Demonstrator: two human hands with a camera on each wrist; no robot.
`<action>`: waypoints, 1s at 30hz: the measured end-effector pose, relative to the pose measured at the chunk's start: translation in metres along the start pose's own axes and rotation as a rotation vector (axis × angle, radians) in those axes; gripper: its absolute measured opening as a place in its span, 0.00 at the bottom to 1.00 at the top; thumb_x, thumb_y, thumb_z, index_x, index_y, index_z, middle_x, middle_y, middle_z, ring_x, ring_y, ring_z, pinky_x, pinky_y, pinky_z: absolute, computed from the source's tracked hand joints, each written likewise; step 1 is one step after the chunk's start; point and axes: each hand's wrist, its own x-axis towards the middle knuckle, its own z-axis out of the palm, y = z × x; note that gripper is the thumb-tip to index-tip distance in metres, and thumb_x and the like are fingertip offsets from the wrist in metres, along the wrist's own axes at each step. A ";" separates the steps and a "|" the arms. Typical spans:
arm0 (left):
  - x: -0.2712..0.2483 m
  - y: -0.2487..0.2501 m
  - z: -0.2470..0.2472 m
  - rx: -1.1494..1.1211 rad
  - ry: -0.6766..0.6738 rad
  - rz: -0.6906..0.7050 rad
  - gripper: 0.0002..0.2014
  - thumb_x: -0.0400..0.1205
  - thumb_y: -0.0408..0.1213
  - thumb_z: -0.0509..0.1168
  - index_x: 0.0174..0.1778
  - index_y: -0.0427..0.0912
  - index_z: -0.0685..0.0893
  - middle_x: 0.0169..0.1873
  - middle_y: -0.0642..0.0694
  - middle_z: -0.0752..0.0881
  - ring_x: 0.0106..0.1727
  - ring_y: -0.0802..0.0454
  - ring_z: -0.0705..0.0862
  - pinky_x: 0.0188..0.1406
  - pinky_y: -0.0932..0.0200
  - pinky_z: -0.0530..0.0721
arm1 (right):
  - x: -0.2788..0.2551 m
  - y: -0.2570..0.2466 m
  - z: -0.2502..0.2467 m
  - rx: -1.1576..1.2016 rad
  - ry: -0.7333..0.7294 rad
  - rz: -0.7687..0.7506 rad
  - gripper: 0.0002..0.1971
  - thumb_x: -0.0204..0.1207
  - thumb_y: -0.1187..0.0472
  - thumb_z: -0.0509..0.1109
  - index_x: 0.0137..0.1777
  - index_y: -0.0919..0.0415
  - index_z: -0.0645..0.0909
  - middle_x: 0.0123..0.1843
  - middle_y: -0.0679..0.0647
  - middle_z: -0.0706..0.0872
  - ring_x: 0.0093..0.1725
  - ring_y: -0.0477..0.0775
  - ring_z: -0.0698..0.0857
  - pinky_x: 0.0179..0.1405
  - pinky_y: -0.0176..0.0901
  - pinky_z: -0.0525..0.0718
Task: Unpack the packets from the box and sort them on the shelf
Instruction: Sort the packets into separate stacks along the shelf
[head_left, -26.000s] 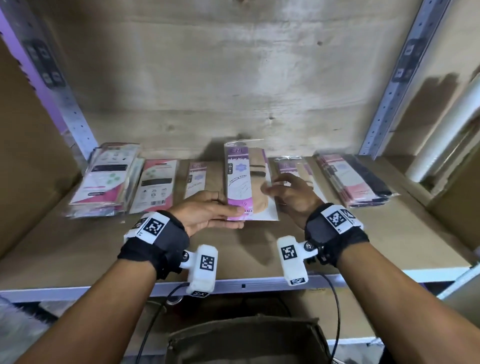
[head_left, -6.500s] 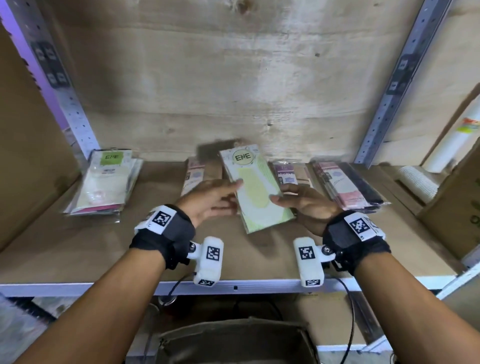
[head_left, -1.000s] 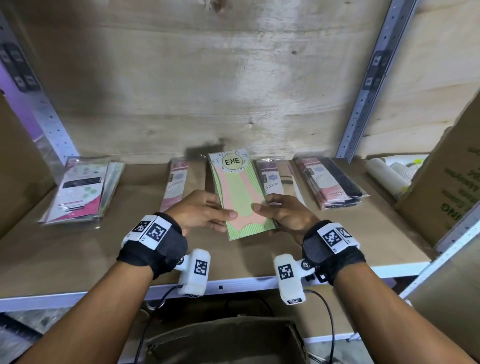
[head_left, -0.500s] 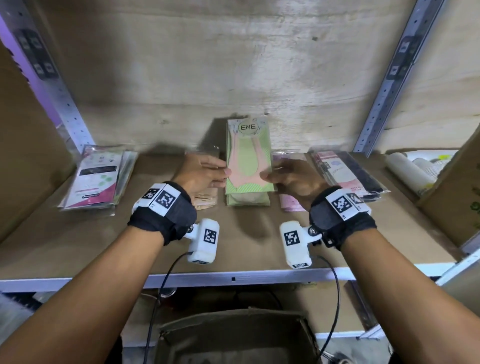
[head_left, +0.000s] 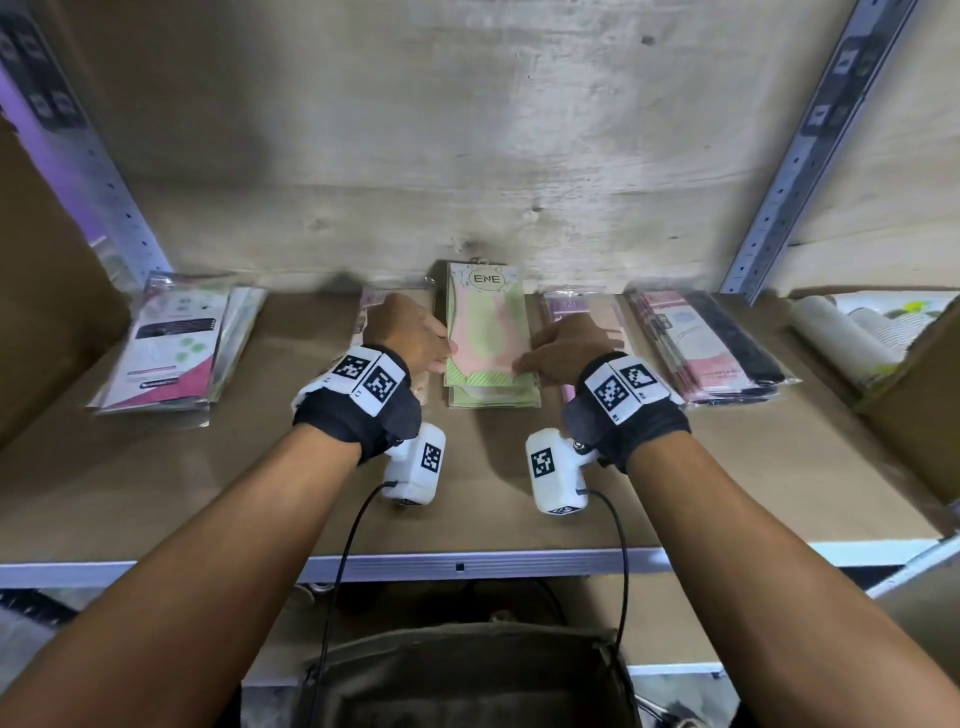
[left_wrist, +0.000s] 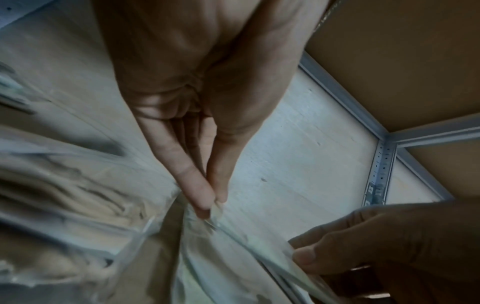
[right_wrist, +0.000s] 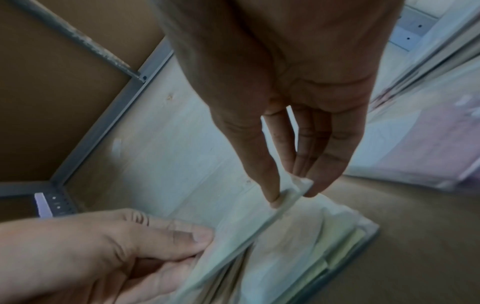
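Both hands are pinching the same green-and-pink packet (head_left: 485, 332) marked "ENE", at 12 o'clock on the shelf (head_left: 260, 467), up against the back board. Left hand (head_left: 410, 338) is holding its left edge, thumb and fingers (left_wrist: 197, 185) closed tight on the plastic. Right hand (head_left: 563, 345) is holding the right edge, thumb and fingers (right_wrist: 327, 164) nearly closed with the packet's edge nipped between them. The packet is sitting on top of a small stack of green packets (head_left: 493, 397), near end slightly lifted in the right wrist view; whether it is fully resting is unclear.

Other piles along the shelf:
- pink-and-white packet stack (head_left: 171, 345) at 10 o'clock
- beige packet (head_left: 371, 312) just left of the ENE stack, mostly hidden behind the left hand
- purple-topped packet (head_left: 576, 306) just right of it, behind the right hand
- pink-and-black stack (head_left: 711, 345) at 2 o'clock
- white rolls (head_left: 852, 332) at 3 o'clock, past the upright

Box (head_left: 467, 675) is sitting at 6 o'clock below the shelf edge, top open.
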 end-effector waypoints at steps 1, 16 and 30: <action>0.000 0.000 0.000 0.023 0.006 -0.007 0.07 0.73 0.24 0.77 0.43 0.31 0.87 0.43 0.31 0.91 0.39 0.41 0.92 0.53 0.42 0.90 | -0.001 -0.002 0.001 -0.034 0.000 0.000 0.24 0.62 0.63 0.86 0.58 0.68 0.88 0.53 0.61 0.92 0.50 0.57 0.92 0.55 0.49 0.90; -0.017 0.011 0.013 0.371 -0.015 0.026 0.18 0.73 0.30 0.79 0.57 0.28 0.86 0.54 0.30 0.88 0.53 0.34 0.90 0.57 0.43 0.88 | -0.006 -0.009 0.009 -0.263 0.050 0.038 0.32 0.64 0.60 0.86 0.67 0.68 0.82 0.65 0.62 0.86 0.66 0.58 0.84 0.65 0.53 0.85; -0.015 0.011 0.017 0.475 0.020 0.048 0.18 0.74 0.33 0.79 0.56 0.29 0.86 0.54 0.32 0.89 0.53 0.35 0.90 0.55 0.45 0.89 | -0.001 -0.004 0.006 -0.289 0.043 0.042 0.31 0.63 0.59 0.86 0.65 0.67 0.82 0.64 0.62 0.85 0.65 0.59 0.84 0.63 0.53 0.86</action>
